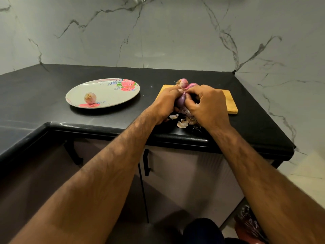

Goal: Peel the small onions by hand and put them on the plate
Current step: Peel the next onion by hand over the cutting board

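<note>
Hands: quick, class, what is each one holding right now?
Left hand: closed around the onion.
Right hand: pinching the same onion.

Black counter [44, 88] — plate [105, 92], board [230, 103], peels [182, 123]

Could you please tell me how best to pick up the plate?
Take the plate by its near rim, from the front, thumb on top: it is shallow and bare there. The peeled onion sits loose near the left end, so keep it level.

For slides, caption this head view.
Left hand and right hand peel a small purple onion at a wooden board; one peeled onion lies on the flowered plate.
</note>
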